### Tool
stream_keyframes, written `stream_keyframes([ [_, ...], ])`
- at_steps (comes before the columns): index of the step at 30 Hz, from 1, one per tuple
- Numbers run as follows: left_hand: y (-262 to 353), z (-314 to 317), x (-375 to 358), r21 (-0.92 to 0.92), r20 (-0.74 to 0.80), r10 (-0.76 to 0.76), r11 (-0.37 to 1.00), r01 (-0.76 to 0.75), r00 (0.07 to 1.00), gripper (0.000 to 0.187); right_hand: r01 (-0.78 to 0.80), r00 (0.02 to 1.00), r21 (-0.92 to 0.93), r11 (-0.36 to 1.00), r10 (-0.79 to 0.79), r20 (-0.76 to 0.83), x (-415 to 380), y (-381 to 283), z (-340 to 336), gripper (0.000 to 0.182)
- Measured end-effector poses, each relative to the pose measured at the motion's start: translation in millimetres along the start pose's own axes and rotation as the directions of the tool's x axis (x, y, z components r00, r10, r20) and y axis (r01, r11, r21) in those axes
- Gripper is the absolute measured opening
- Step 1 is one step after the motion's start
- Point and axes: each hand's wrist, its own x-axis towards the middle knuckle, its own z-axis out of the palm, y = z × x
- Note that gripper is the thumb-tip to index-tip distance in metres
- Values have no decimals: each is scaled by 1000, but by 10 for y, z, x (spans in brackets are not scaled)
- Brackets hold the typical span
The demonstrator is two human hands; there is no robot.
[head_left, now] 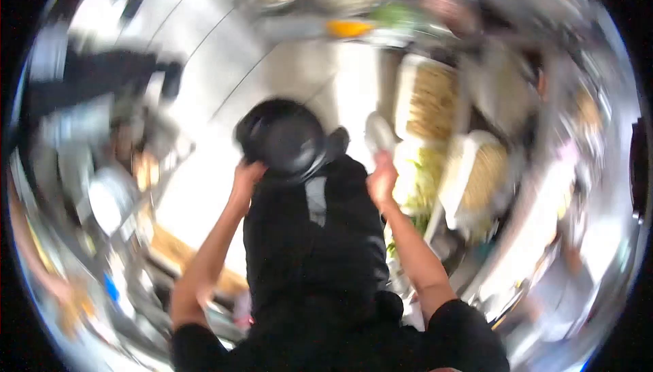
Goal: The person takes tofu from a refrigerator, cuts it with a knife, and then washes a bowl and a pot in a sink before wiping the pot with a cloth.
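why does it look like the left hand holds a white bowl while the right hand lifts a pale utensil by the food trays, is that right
Not quite. In the head view, the bowl at the left hand is black, not white. The rest stands: the right hand holds a pale utensil beside the food trays.

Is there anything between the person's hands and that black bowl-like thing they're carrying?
Nothing visible. The left hand is right at the rim of the black bowl, touching it as far as the blur shows. The right hand is apart from it, holding a pale utensil near the food trays.
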Motion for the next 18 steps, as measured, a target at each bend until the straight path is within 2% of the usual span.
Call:
stream_keyframes([
  [1,-83,-134,-117,91,163,134,984,-150,978,21,184,983,-80,980,-185,-8,-310,70,-176,18],
  [2,25,-131,-415,116,72,133,983,-141,988,21,283,958,-240,929,-284,33,-694,-73,-434,15],
  [3,219,0,-685,55,56,148,987,-151,987,19,254,963,-252,934,-269,-27,-1044,-212,-688,12],
  [4,298,-63,-807,87,211,157,980,-179,965,14,226,966,-252,941,-250,-68,-1405,-371,-907,10],
  [5,258,-238,-815,125,330,148,972,-199,932,10,104,969,-218,970,-149,-199,-1707,-441,-1124,10],
  [6,83,-542,-662,281,305,120,937,-210,945,9,56,981,-124,991,-78,-176,-2050,-469,-1304,13],
  [7,374,-444,-1011,651,520,178,551,-522,835,15,36,990,-15,999,-38,-134,-2387,-522,-1410,17],
  [8,269,-488,-906,302,523,124,898,-320,843,17,-51,989,28,998,54,-135,-2693,-627,-1603,17],
  [9,288,-559,-914,437,800,332,252,-864,501,22,34,959,80,996,-10,-282,-2930,-424,-1672,15],
  [10,597,-42,-1273,568,682,-12,640,-518,732,35,66,923,101,993,-22,-384,-3225,-422,-1927,14],
  [11,787,355,-1676,232,470,-258,959,164,844,43,24,895,116,993,30,-446,-3468,-357,-2046,14],
  [12,808,451,-1761,541,694,-27,680,-495,720,39,34,868,192,981,66,-492,-3729,-217,-2108,14],
  [13,827,631,-1845,436,696,-63,829,-351,715,33,153,710,86,984,-49,-703,-3979,-223,-2379,16],
  [14,799,841,-1955,318,694,-107,933,-169,712,28,109,653,26,994,-51,-756,-4236,-100,-2494,20],
  [15,821,881,-2028,335,721,-155,931,-144,676,32,2,624,-79,997,-62,-779,-4570,-107,-2534,22],
  [16,813,1042,-2115,363,725,-201,924,-117,658,35,-56,553,-191,980,-129,-823,-4824,148,-2549,24],
  [17,777,1241,-2201,380,775,-230,914,-142,589,39,-118,499,-253,960,-163,-851,-5054,337,-2612,27],
  [18,695,1390,-2304,394,812,-264,906,-156,521,43,-186,520,-286,940,-153,-840,-5322,460,-2748,27],
])
